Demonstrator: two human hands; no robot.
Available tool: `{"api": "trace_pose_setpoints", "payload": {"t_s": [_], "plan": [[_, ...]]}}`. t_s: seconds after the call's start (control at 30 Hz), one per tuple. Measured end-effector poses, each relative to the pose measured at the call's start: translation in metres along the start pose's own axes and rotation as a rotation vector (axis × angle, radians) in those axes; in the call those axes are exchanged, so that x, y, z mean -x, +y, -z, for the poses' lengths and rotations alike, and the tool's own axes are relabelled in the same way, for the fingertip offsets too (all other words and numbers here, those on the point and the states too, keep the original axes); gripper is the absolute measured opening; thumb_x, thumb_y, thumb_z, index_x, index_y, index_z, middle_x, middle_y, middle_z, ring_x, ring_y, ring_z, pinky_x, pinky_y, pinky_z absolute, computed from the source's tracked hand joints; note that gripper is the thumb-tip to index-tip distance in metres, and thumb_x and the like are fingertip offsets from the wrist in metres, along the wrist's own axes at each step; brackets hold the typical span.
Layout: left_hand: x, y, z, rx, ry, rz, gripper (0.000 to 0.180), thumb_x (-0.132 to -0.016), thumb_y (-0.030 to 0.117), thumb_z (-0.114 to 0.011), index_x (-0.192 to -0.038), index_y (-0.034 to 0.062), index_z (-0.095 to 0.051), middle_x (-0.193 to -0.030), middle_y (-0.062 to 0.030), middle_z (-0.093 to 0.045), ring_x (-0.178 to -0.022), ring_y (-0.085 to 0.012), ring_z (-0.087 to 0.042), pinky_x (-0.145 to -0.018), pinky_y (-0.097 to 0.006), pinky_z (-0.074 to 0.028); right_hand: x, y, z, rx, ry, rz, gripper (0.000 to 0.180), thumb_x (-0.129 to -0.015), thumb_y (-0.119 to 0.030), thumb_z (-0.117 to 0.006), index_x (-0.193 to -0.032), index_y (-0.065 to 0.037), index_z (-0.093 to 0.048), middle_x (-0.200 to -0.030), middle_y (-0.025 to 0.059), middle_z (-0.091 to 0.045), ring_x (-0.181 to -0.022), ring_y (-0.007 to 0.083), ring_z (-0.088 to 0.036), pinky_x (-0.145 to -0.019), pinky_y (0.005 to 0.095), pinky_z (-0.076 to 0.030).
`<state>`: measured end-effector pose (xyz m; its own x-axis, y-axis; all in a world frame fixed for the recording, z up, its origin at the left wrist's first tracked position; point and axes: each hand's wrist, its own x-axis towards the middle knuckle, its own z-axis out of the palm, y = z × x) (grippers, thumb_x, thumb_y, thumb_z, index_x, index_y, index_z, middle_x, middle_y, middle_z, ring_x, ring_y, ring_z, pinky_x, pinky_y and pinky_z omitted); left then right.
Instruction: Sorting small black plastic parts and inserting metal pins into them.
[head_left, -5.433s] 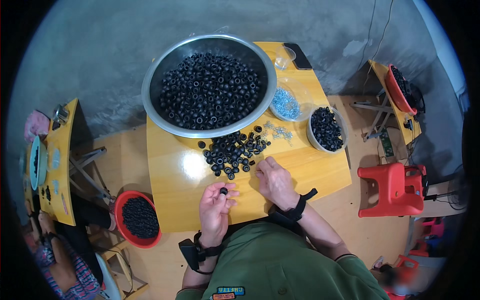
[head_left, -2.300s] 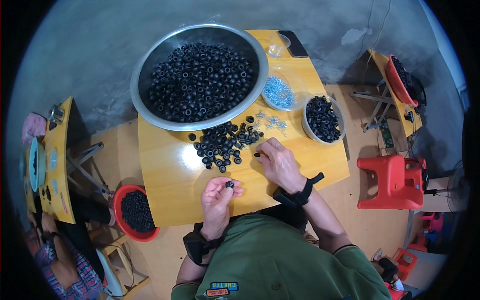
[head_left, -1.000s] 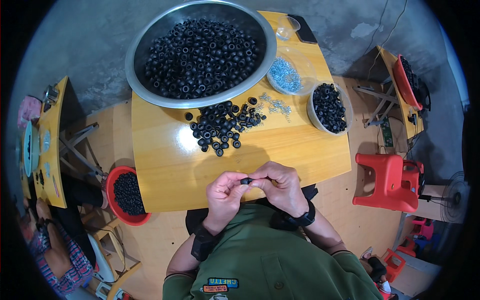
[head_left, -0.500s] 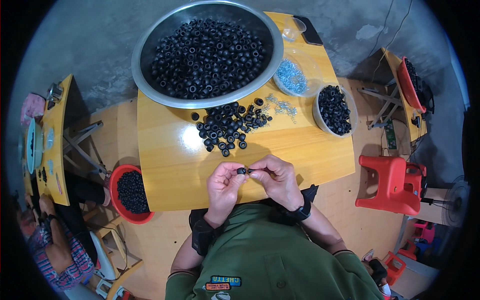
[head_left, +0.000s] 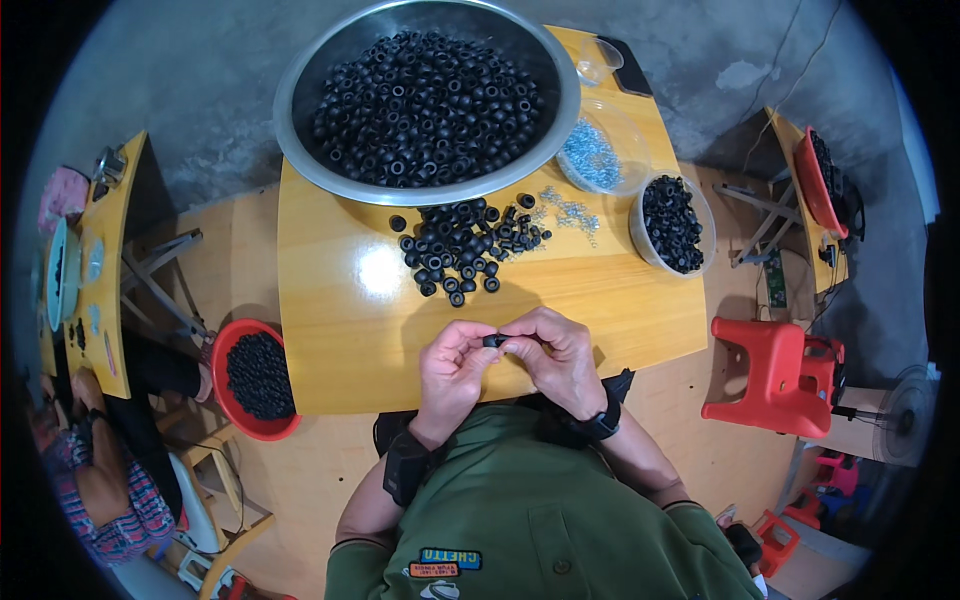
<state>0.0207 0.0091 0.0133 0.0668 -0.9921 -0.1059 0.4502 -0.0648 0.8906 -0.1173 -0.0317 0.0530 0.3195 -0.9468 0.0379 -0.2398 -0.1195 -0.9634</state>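
Close above the near part of the table, my left hand (head_left: 452,368) pinches a small round black cap (head_left: 490,341) between thumb and fingertips. My right hand (head_left: 553,362) meets it from the right, thumb and forefinger closed on a smaller black part that they mostly cover. The two pieces touch or overlap; how far one sits in the other I cannot tell. Beyond my hands lies a loose pile of black caps (head_left: 447,243), with smaller black pieces (head_left: 520,236) at its right side. Small clear-looking bits (head_left: 572,214) are scattered beside those.
A large metal basin (head_left: 290,150) of black caps stands at the back. To its right are a clear tub (head_left: 640,165) of pale bluish bits, a tub (head_left: 708,250) of black pieces and a phone (head_left: 630,72). A red basin (head_left: 225,400) and red stool (head_left: 765,380) flank the table (head_left: 340,340).
My right fingertips have come slightly left, and the small black part now presses against the cap, where a gap showed before. The view has shifted a little.
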Motion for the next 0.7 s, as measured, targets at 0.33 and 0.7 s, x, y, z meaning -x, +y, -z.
{"api": "trace_pose_setpoints", "payload": {"t_s": [0.33,0.7], "plan": [[0.002,-0.002,0.004,-0.002,-0.007,0.008,0.015,-0.081,-0.009,-0.052,-0.095,-0.0034,-0.053,-0.084,-0.0058,-0.060,-0.073,-0.0081,-0.056,-0.068,-0.021,-0.047,-0.002,-0.013,-0.001,0.226,-0.014,0.156,0.007,-0.073,0.005,-0.064,-0.079,0.001,-0.062,-0.071,0.0110,-0.059,-0.063,0.0234,-0.060,-0.055,0.0290,-0.047],[0.004,0.000,0.007,0.001,-0.017,-0.005,0.012,-0.081,-0.008,-0.053,-0.093,-0.0041,-0.054,-0.083,-0.0060,-0.061,-0.071,-0.0085,-0.058,-0.066,-0.021,-0.047,-0.001,-0.013,-0.007,0.042,-0.036,-0.045,0.008,-0.073,0.004,-0.066,-0.074,0.000,-0.060,-0.070,0.0046,-0.060,-0.063,0.0096,-0.055,-0.057,0.0221,-0.044]]}}
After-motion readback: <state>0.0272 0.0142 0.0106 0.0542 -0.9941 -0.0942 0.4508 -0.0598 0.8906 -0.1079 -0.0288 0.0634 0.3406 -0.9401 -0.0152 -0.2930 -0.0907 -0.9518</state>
